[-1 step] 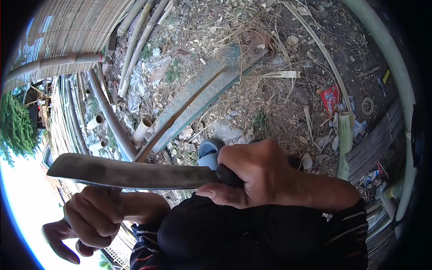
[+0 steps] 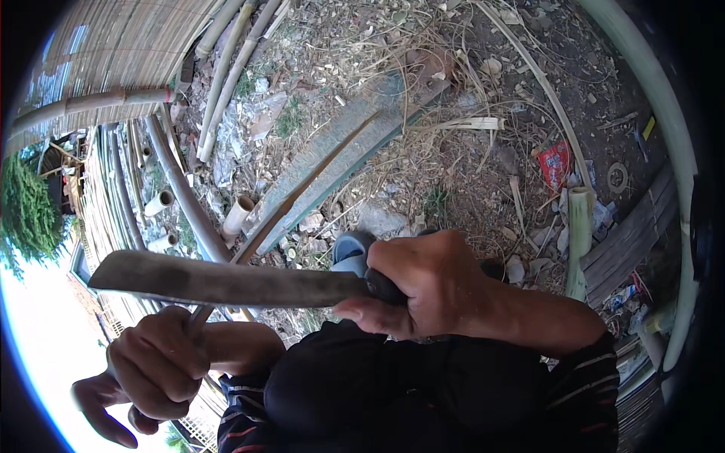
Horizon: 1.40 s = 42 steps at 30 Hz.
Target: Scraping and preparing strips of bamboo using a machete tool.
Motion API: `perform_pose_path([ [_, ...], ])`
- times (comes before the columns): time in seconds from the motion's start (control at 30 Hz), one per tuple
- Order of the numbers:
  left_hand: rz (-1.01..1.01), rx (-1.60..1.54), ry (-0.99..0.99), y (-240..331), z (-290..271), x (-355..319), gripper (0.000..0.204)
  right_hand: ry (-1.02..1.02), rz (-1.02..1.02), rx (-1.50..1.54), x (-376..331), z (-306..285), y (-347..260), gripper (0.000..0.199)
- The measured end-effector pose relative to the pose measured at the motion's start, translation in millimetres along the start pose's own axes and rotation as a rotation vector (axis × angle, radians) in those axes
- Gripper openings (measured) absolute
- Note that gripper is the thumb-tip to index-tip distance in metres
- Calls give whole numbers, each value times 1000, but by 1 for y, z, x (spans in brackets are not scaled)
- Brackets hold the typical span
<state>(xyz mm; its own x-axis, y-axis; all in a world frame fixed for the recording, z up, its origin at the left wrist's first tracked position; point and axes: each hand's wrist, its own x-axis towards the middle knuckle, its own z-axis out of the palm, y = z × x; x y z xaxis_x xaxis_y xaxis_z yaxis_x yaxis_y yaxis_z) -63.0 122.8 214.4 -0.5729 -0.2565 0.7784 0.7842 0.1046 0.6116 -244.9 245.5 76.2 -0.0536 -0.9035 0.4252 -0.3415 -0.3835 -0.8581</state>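
My right hand (image 2: 432,285) is wrapped round the dark handle of a machete (image 2: 234,282). Its broad grey blade points left across my lap, over a long, narrow brown bamboo strip (image 2: 308,186). My left hand (image 2: 157,364) grips the near end of that strip, fingers curled and one digit sticking out to the left. Just below the blade, a short piece of the strip shows at these fingers. From there the strip slants away up and to the right, its far end over the ground. Whether the blade touches the strip, I cannot tell.
A greenish translucent sheet (image 2: 343,162) lies beneath the strip. Bamboo poles (image 2: 181,185) and cut tubes (image 2: 239,215) lie at left, by a slatted bamboo screen (image 2: 113,45). Shavings cover the ground. A red wrapper (image 2: 555,164) and a green bamboo piece (image 2: 580,226) are at right.
The machete blade has risen slightly and shifted a little right, opening a small gap above my left hand where the strip now shows. My left hand has barely moved.
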Motion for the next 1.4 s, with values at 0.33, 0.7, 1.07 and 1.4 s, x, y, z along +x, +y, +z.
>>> perform_pose_path([
  [0.33, 81, 7, 56, -6, 1, -1, 16, -38, 248, 83, -11, 10, 49, 53],
  [0.7, 49, 42, 228, 3, -13, -7, 13, -107, 637, -240, -32, 13, 113, 62],
  [1.07, -1, 75, 253, 17, -26, -8, 7, -49, 674, -291, -75, 19, 170, 70],
  [1.4, -85, 680, 490, 37, -31, -8, 45, 3, 876, -98, -57, 5, 133, 67],
])
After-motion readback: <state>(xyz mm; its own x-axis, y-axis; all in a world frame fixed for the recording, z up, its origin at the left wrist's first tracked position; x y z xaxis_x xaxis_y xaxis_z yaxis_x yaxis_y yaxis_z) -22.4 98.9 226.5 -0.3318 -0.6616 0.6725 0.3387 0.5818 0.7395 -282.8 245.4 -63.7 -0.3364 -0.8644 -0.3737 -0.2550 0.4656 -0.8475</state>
